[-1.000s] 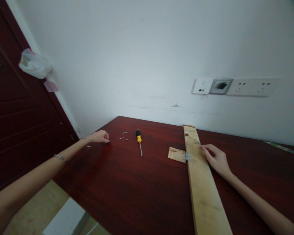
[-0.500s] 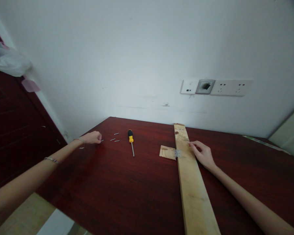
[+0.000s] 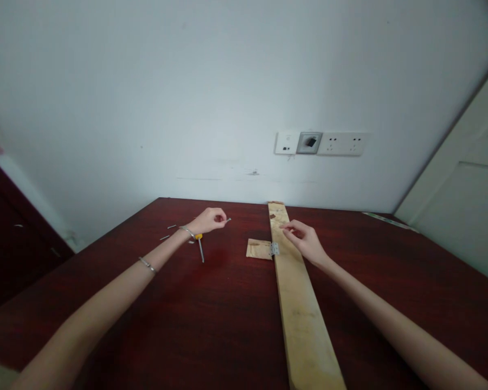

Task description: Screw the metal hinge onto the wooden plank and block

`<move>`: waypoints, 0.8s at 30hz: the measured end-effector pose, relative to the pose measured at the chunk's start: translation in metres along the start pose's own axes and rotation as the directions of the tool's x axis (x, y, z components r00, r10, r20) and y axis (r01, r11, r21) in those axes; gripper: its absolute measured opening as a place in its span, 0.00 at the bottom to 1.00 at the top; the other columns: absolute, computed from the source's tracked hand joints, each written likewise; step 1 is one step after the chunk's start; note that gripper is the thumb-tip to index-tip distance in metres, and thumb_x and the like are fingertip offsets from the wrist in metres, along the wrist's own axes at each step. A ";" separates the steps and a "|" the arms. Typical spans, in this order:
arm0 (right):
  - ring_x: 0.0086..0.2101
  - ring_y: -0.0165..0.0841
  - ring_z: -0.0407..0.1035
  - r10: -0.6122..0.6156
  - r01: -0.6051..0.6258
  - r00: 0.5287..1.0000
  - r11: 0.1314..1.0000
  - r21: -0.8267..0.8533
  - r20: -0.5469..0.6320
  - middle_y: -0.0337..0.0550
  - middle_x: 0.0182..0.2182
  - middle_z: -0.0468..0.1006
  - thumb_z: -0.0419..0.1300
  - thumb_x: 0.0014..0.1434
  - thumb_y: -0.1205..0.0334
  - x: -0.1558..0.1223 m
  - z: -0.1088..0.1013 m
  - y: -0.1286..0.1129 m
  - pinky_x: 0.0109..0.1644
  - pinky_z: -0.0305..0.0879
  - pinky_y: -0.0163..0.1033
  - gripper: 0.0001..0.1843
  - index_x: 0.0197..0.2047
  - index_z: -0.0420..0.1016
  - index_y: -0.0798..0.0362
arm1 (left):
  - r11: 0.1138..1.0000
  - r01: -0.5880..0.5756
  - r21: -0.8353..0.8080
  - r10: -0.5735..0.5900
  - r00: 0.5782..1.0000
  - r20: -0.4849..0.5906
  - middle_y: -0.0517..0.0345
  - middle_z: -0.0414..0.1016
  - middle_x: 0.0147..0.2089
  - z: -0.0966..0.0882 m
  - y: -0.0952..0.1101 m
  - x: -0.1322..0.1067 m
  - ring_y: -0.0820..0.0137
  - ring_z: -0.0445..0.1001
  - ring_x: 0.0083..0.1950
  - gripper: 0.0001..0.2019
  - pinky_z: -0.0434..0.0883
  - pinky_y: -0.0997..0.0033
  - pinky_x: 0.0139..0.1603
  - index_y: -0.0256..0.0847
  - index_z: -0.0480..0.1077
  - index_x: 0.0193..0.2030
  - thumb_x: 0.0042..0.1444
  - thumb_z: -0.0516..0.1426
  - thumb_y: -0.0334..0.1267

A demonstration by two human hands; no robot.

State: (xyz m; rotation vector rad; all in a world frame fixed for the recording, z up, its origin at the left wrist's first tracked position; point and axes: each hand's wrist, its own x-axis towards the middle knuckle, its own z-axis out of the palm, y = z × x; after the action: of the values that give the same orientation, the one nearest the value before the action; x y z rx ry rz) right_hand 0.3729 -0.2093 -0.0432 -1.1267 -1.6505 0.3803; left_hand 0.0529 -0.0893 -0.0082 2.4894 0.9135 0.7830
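Note:
My left hand [image 3: 210, 220] pinches a small grey screw [image 3: 228, 220] between thumb and fingertips, above the dark red table. Beneath that wrist lies a screwdriver [image 3: 201, 251]; its yellow collar and shaft show, while the rest of the handle is hidden. My right hand [image 3: 305, 240] is over the right side of a long wooden board [image 3: 299, 303], fingers loosely bent and slightly apart, with nothing visible in them. A metal hinge [image 3: 275, 248] sits at the board's left edge, where a short wooden piece [image 3: 259, 249] meets it.
Loose screws [image 3: 171, 226] lie left of the screwdriver, partly behind my left wrist. The table [image 3: 228, 325] reaches a white wall with a row of sockets [image 3: 341, 143]. A flat strip [image 3: 390, 221] lies at the back right, near a pale door [image 3: 463, 179].
My left hand has moved right from the table's left side, carrying the screw past the screwdriver. My right hand has lifted slightly and shifted over the board. The camera view has turned right.

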 end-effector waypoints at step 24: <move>0.33 0.36 0.72 0.203 -0.207 0.978 0.941 0.269 0.042 0.44 0.32 0.80 0.67 0.46 0.51 0.005 0.012 -0.019 0.36 0.68 0.40 0.15 0.33 0.79 0.53 | 0.873 -0.222 -0.433 0.148 0.969 -0.198 0.58 0.69 0.32 0.101 0.097 0.023 0.74 0.70 0.33 0.05 0.69 0.75 0.35 0.35 0.71 0.31 0.55 0.57 0.34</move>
State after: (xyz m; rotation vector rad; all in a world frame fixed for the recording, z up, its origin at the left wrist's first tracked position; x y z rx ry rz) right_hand 0.3528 -0.2119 -0.0317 -1.0902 -1.4434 0.7285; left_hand 0.1750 -0.1592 -0.0283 2.1370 0.4657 1.1284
